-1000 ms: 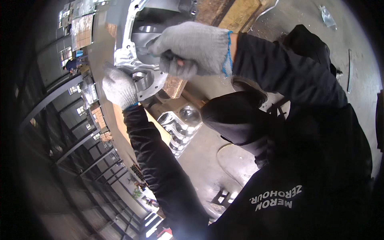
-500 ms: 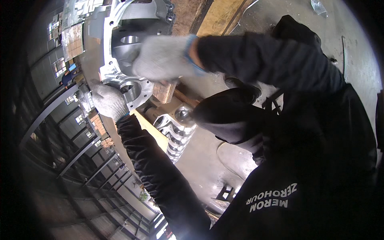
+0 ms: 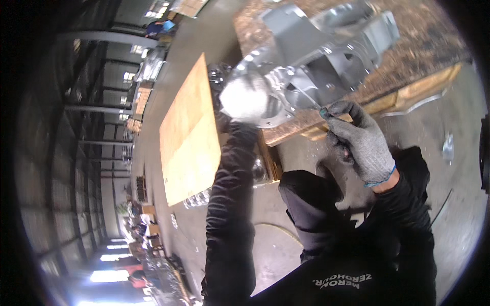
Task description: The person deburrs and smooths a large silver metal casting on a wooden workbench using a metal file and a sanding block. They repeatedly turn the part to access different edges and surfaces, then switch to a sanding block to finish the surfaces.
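A large silver-grey metal casting [image 3: 326,76] with round openings and bolt holes lies on a worn wooden bench top. My left hand [image 3: 245,99], in a pale glove washed out by glare, is closed at the casting's near left flange; its separate fingers are hard to make out. My right hand [image 3: 360,137], in a grey glove with dark fingertips, is beside the casting's near edge. Between its thumb and fingers it pinches a thin metal rod [image 3: 308,97] with a greenish end, which points toward the casting's openings.
The wooden bench top [image 3: 423,61] ends in a pale timber edge. Left of my left arm stands a light wooden board [image 3: 189,137], with further metal castings [image 3: 198,198] low beside it. A cable [image 3: 278,228] lies on the floor. Other people appear far off at left.
The view has swung, showing more bench at right. My right hand has drawn back from over the casting toward me, now showing the thin rod. My left hand stays at the flange.
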The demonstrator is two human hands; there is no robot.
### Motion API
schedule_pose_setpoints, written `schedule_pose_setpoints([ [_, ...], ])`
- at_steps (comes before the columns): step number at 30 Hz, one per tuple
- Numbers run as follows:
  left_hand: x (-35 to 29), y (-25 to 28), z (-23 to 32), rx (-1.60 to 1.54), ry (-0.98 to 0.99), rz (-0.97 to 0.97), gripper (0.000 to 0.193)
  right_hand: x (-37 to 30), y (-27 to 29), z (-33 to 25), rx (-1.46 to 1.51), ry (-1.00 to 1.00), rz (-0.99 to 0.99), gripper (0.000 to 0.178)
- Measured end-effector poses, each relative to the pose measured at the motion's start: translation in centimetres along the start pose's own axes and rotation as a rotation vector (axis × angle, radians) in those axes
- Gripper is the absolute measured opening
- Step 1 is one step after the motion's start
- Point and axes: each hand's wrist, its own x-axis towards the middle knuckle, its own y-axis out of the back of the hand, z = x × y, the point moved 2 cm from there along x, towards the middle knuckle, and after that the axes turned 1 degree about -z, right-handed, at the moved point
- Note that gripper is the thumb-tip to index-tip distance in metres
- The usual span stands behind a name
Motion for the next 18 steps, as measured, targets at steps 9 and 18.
schedule_pose_setpoints([
  [9,-1.9,1.3,-0.4,-0.219,-0.064,0.024,0.038,-0.3,-2.3,2.0,-0.081,-0.078,0.172,0.01],
  [18,-11.2,5.9,4.2,-0.618,0.108,0.192,0.017,-0.1,-1.8,2.1,-0.114,-0.035,0.157,0.022],
])
